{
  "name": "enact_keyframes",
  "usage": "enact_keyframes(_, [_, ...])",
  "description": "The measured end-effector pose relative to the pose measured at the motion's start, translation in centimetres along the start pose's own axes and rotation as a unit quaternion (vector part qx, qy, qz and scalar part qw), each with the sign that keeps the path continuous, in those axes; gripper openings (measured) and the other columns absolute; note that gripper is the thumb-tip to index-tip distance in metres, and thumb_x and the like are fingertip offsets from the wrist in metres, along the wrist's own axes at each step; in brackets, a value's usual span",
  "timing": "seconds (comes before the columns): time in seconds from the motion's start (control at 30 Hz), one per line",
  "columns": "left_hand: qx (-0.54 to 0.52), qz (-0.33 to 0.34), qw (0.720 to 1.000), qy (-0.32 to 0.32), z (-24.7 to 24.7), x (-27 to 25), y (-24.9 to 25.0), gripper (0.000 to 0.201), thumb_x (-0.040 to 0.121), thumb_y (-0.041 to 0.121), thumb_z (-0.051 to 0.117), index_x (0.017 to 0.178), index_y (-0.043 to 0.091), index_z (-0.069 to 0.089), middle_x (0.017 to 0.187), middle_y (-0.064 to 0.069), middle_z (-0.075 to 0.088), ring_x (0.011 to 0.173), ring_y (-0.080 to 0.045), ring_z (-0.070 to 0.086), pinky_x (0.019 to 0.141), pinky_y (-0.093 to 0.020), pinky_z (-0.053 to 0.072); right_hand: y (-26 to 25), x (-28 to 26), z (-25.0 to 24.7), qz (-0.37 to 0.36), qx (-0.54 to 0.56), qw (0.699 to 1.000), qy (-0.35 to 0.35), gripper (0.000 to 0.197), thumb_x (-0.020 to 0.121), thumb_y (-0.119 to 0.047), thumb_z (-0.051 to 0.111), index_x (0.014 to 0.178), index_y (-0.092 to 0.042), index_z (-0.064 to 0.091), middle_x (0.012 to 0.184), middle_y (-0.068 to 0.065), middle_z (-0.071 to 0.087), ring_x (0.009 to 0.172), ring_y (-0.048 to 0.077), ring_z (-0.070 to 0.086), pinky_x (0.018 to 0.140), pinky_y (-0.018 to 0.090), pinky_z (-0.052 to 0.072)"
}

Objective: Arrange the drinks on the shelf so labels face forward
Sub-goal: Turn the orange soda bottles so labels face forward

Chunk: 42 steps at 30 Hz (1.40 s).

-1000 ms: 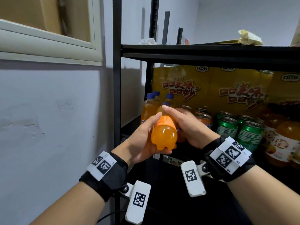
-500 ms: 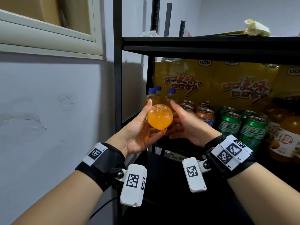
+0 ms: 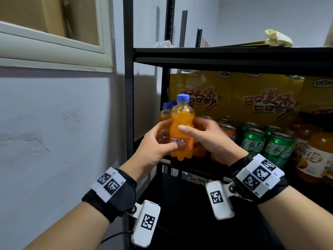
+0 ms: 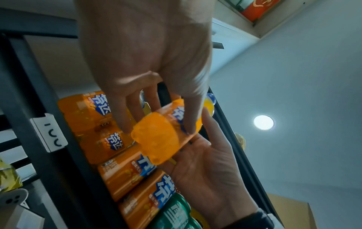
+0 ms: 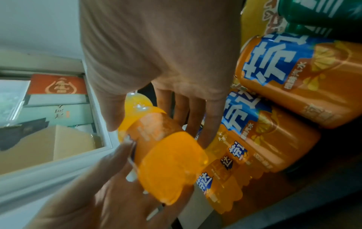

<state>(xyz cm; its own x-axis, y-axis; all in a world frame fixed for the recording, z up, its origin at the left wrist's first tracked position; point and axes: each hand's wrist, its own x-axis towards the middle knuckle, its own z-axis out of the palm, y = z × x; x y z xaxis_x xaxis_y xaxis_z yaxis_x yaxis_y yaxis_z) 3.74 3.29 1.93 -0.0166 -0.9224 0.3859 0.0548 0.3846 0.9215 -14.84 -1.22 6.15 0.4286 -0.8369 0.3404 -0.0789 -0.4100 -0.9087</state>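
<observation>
Orange bottle [image 3: 182,129] upright, blue cap up, held in front of black shelf [image 3: 234,55], off its board. Left hand [image 3: 153,148] wraps lower body, thumb across label; right hand [image 3: 207,138] grips from other side. Left wrist view alone shows knobbly bottle base; head view alone shows green cans [image 3: 252,141].

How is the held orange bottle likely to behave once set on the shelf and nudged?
The bottle looks nearly full, so probably heavy for its size. Its lobed base should stand steady, though it is tall and narrow, so a high nudge might tip it. Smooth plastic could slip; both the left hand and right hand grip it.
</observation>
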Motion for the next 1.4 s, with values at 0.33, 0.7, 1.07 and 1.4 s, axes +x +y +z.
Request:
enact_keyframes(0.33, [0.104, 0.112, 0.988, 0.014, 0.4, 0.5, 0.2, 0.072, 0.082, 0.010, 0.084, 0.145, 0.022, 0.053, 0.133, 0.004, 0.068, 0.124, -0.012, 0.064, 0.107, -0.040, 0.053, 0.2, -1.6, 1.3, -0.227, -0.104, 0.967, 0.038, 0.055, 0.082, -0.002, 0.084, 0.129, -0.015, 0.060, 0.124, 0.001, 0.067, 0.117, 0.013, 0.065, 0.100, 0.028, 0.053])
enact_keyframes(0.7, [0.130, 0.158, 0.979, 0.012, 0.7, 0.6, -0.3, 0.077, 0.082, 0.015, 0.085, 0.148, 0.022, 0.047, 0.137, 0.007, 0.062, 0.125, -0.009, 0.061, 0.100, -0.024, 0.053, -0.1, -1.3, 1.0, -0.186, 0.022, 0.982, 0.041, 0.054, 0.079, -0.006, 0.087, 0.125, -0.021, 0.065, 0.113, -0.005, 0.075, 0.106, 0.012, 0.072, 0.082, 0.020, 0.057])
enact_keyframes(1.07, [0.081, 0.068, 0.993, 0.054, 1.3, 0.9, -1.4, 0.067, 0.068, 0.032, 0.094, 0.126, 0.035, 0.060, 0.113, 0.012, 0.073, 0.103, -0.004, 0.071, 0.076, -0.020, 0.059, -3.7, 1.3, -0.9, -0.138, -0.144, 0.979, 0.040, 0.050, 0.072, -0.045, 0.091, 0.114, -0.037, 0.065, 0.107, -0.010, 0.076, 0.100, 0.006, 0.072, 0.087, 0.032, 0.063])
enact_keyframes(1.4, [0.055, 0.071, 0.989, 0.117, 1.3, 1.8, -2.5, 0.096, 0.069, 0.067, 0.080, 0.149, 0.043, 0.033, 0.129, 0.029, 0.054, 0.114, 0.014, 0.058, 0.088, -0.015, 0.054, -3.7, 4.8, -2.0, -0.066, -0.277, 0.956, 0.065, 0.069, 0.070, -0.037, 0.094, 0.127, -0.021, 0.060, 0.111, -0.009, 0.066, 0.097, 0.008, 0.065, 0.071, 0.018, 0.051])
